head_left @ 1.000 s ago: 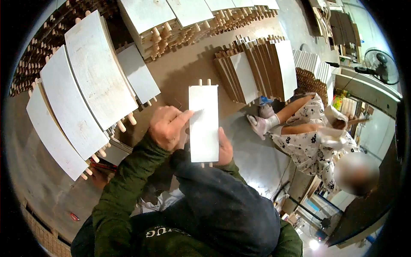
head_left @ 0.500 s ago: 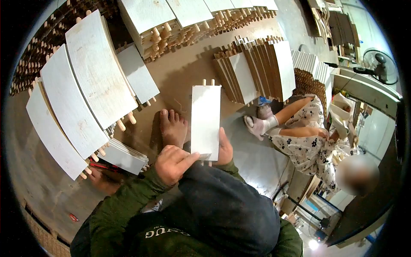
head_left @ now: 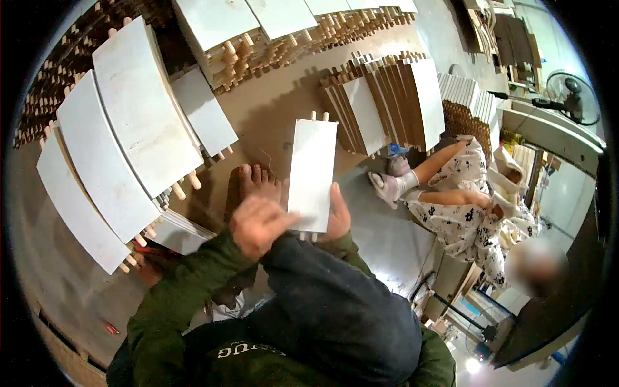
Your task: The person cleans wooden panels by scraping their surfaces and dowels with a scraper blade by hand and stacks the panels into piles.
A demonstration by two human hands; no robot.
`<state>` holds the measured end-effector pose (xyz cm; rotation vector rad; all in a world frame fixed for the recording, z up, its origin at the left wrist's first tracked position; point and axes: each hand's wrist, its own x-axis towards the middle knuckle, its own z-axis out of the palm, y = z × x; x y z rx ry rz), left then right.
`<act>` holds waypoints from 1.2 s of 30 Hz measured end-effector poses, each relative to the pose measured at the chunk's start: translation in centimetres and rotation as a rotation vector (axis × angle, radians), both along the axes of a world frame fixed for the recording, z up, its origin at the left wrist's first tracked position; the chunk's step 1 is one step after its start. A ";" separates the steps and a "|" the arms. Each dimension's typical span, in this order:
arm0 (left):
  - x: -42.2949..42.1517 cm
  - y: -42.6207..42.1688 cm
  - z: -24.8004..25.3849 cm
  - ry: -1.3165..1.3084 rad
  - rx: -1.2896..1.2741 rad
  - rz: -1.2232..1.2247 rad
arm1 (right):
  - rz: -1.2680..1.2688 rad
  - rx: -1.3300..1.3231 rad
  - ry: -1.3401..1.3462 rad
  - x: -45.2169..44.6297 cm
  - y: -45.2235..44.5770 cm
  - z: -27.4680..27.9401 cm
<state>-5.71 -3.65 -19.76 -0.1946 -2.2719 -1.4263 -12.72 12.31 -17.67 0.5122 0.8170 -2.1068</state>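
Observation:
A white board (head_left: 312,174) with wooden dowel pins at both short ends is held upright in front of me. My right hand (head_left: 336,216) grips its lower right edge, thumb along the side and the other fingers hidden behind. My left hand (head_left: 259,224) is at the lower left of the board, slightly blurred. Its index finger stretches over the board's lower face, while the other fingers look partly curled. Whether that fingertip touches the surface, I cannot tell.
Stacks of white boards with dowels (head_left: 145,106) stand at my left, with more boards (head_left: 219,22) ahead. Another stack (head_left: 387,100) sits front right. To the right a person in a patterned garment (head_left: 445,213) sits near a fan (head_left: 572,97). My bare foot (head_left: 258,184) is below the board.
The board has tilted slightly and shifted a little up and to the right. My left hand has moved slightly left and upward, its index finger sliding off the board's bottom edge area.

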 end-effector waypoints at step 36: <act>-5.5 -3.0 0.7 0.015 -0.308 0.045 | 0.241 0.647 0.608 -2.9 -0.4 0.9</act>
